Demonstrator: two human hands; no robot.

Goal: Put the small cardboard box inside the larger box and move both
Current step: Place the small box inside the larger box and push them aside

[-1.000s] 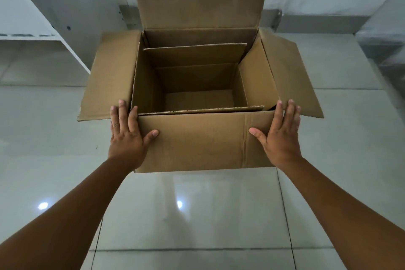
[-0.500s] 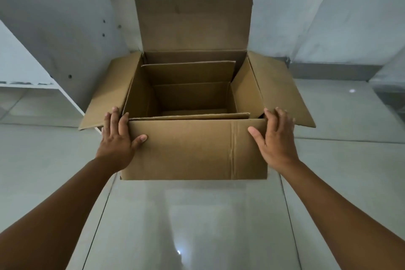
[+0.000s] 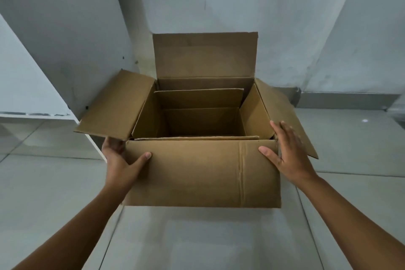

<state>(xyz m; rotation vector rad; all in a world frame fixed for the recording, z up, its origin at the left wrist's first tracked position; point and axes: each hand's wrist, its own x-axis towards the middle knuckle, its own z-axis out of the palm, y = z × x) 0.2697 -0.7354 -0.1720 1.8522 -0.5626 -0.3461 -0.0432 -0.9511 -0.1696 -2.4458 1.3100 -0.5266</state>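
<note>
The larger cardboard box [image 3: 197, 173] is held in front of me above the tiled floor, its top flaps spread open. Inside it sits the small cardboard box [image 3: 201, 120], also open, its far flap standing against the big box's back wall. My left hand [image 3: 119, 160] clasps the box's left front corner, thumb on the front face and fingers around the left side under the flap. On the right front corner my right hand [image 3: 287, 153] presses, thumb on the front face, fingers along the right side.
Glossy grey floor tiles [image 3: 197, 243] lie below. A white shelf edge [image 3: 32, 115] juts in at the left, close to the box's left flap. Grey walls [image 3: 219, 6] rise right behind the box, with a dark skirting strip [image 3: 346, 99] at the right.
The box has moved away from me toward the wall, both hands still on its front corners. The left fingers have slipped further around the side, under the flap.
</note>
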